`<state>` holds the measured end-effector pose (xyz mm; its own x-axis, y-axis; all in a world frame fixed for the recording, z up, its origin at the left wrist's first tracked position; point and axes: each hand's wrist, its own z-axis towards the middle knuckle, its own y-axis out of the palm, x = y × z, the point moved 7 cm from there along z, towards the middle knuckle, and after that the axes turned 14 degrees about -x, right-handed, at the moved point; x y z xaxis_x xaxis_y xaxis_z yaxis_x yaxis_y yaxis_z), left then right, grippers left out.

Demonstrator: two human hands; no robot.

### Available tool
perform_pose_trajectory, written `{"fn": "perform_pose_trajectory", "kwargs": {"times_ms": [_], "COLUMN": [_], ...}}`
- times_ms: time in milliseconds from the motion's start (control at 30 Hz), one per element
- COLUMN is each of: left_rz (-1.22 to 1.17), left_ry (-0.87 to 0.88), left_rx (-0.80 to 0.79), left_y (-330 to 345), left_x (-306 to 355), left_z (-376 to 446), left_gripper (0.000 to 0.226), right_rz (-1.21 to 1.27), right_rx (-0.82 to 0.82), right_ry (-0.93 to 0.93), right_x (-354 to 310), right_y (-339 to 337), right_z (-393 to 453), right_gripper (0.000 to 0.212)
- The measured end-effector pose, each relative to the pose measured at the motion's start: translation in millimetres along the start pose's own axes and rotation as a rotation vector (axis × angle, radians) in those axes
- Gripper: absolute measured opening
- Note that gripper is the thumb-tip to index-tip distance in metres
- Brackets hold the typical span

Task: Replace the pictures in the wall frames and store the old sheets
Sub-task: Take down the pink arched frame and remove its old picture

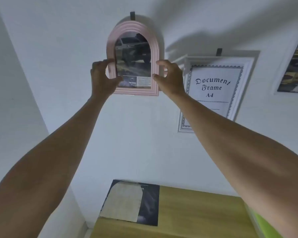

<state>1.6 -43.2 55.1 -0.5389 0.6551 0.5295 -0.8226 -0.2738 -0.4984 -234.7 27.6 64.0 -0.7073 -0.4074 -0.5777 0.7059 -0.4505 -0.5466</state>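
Three frames on wall; two hands at the pink one.

Pink arched frame [133, 40] hung from a hook; left hand [102, 78] gripped its left edge, right hand [169, 77] spread wide beside its right edge. One white document frame [213, 90], one partial frame [294, 62]. Two sheets [131, 201] lay on the wooden table [196, 213].

A pink arched frame [133, 31] is hung upright on the white wall in the upper centre of the frame, beneath a dark hook. A vehicle picture [133, 54] with a small text panel below is displayed inside it. To its right, a white rectangular frame [244, 66] is hung, slightly tilted, containing a sheet printed "Document Frame A4". At lower centre, a beige arched sheet [122, 202] is laid on a dark printed sheet [150, 203].
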Motion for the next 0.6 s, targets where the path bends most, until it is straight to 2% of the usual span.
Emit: {"fn": "perform_pose_trajectory", "kwargs": {"times_ms": [200,367,467,600], "left_rz": [-0.121,-0.16,-0.153,-0.196], "left_ry": [-0.007,0.044,0.085,0.123], "left_rx": [-0.06,-0.016,-0.054,-0.11], "left_y": [2,5,3,1], "left_x": [-19,-29,-32,-32], "left_z": [26,35,35,33], "left_gripper": [0.087,0.082,0.079,0.08], "right_rz": [0.051,0.042,0.06,0.09], "right_rx": [0.126,0.192,0.255,0.261], "right_ry": [0.011,-0.042,-0.067,-0.074], "right_x": [8,17,18,13], "right_y": [7,17,20,17], "right_z": [24,32,29,25], "right_gripper": [0.049,0.049,0.048,0.049]}}
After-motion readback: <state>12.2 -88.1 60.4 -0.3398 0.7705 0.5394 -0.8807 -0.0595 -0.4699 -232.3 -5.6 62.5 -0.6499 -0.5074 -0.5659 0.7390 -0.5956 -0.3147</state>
